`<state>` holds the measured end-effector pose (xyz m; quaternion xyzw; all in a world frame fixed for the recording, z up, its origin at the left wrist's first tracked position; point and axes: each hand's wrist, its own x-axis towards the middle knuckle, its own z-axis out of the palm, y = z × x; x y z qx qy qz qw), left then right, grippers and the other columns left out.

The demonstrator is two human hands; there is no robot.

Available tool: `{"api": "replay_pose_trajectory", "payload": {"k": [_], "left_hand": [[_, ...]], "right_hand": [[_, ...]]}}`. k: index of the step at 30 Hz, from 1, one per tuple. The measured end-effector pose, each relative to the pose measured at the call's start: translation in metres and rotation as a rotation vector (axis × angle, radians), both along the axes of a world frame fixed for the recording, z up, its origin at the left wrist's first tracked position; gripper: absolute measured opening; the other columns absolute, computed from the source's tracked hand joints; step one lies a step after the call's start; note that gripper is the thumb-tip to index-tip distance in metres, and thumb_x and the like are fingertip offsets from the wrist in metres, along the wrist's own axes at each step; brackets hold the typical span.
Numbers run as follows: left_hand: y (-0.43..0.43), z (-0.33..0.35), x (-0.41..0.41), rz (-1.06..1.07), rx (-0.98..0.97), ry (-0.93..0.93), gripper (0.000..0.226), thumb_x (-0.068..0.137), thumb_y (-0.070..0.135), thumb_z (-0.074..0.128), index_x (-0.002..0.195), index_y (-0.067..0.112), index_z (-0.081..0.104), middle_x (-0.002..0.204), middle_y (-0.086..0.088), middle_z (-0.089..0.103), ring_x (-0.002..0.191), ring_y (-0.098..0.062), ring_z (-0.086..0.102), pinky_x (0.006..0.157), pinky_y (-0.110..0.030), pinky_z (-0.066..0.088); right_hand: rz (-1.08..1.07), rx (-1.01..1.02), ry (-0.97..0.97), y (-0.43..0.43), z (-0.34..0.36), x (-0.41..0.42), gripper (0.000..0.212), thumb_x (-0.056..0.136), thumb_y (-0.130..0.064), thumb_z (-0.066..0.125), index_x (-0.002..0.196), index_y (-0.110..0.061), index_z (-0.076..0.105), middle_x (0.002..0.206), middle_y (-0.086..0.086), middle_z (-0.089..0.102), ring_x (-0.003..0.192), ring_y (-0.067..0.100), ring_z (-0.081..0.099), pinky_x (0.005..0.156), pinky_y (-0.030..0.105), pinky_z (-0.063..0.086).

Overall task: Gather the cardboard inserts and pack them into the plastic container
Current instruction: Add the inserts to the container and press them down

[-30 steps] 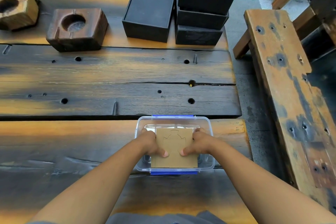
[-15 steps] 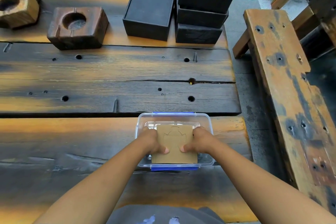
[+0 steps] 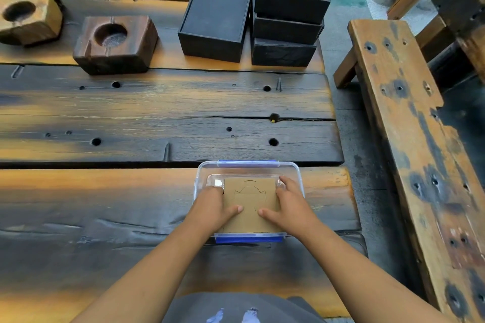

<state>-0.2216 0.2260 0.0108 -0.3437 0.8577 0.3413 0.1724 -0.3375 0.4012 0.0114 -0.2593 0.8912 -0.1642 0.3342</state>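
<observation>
From the head view, a cardboard insert [image 3: 251, 204] lies over the open top of a clear plastic container [image 3: 248, 166] with blue clips, near the front edge of a wooden table [image 3: 157, 113]. The left hand [image 3: 214, 208] and right hand [image 3: 288, 204] grip its two sides, thumbs pressing on top.

No text, label, brand, number or sign can be read anywhere in the frame. The cardboard insert [image 3: 250, 204] at lower centre carries only die-cut curved lines, not letters, and the white marks on the grey garment [image 3: 236, 308] at the bottom edge are too blurred to read.
</observation>
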Motion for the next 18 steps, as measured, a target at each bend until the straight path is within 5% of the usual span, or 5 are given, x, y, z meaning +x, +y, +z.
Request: {"api": "replay_pose_trajectory", "payload": {"k": [4,8,12,16,18], "left_hand": [[0.000,0.002,0.000,-0.025,-0.017,-0.001,0.043,0.074,0.052,0.075,0.095,0.016,0.063,0.095,-0.002,0.066,0.074,-0.013,0.052,0.064,-0.024,0.040],[0.001,0.005,-0.004,-0.037,-0.012,-0.067,0.054,0.077,0.050,0.074,0.110,0.011,0.057,0.111,-0.007,0.062,0.095,-0.021,0.057,0.073,-0.027,0.040],[-0.006,0.011,-0.009,0.041,0.164,-0.098,0.065,0.075,0.042,0.079,0.125,0.015,0.048,0.123,-0.005,0.062,0.107,-0.023,0.061,0.078,-0.027,0.044],[-0.015,0.021,-0.023,0.066,0.242,-0.073,0.094,0.076,0.043,0.078,0.148,0.018,0.024,0.139,-0.008,0.053,0.120,-0.026,0.056,0.088,-0.028,0.044],[-0.018,0.025,-0.033,0.001,0.210,-0.119,0.091,0.077,0.044,0.077,0.148,0.017,0.027,0.141,-0.009,0.053,0.123,-0.026,0.055,0.092,-0.029,0.043]], "right_hand": [[0.039,0.011,0.017,0.000,-0.001,0.000,0.090,0.078,-0.054,0.070,0.147,-0.005,0.038,0.163,0.009,0.013,0.152,0.024,0.007,0.122,0.038,0.019],[0.024,0.032,-0.015,-0.002,0.000,0.000,0.085,0.079,-0.051,0.071,0.144,-0.004,0.040,0.158,0.011,0.025,0.148,0.024,0.020,0.120,0.037,0.025],[-0.054,0.002,-0.134,-0.006,0.006,-0.007,0.082,0.075,-0.045,0.078,0.138,-0.011,0.038,0.137,0.008,0.049,0.130,0.024,0.046,0.106,0.038,0.042],[-0.114,0.012,-0.118,-0.022,0.015,-0.023,0.093,0.075,-0.048,0.076,0.146,-0.014,0.026,0.137,0.008,0.055,0.122,0.025,0.054,0.091,0.036,0.048],[-0.051,0.090,-0.160,-0.032,0.017,-0.030,0.088,0.075,-0.051,0.075,0.142,-0.018,0.030,0.133,0.010,0.058,0.116,0.027,0.057,0.084,0.035,0.048]]}}
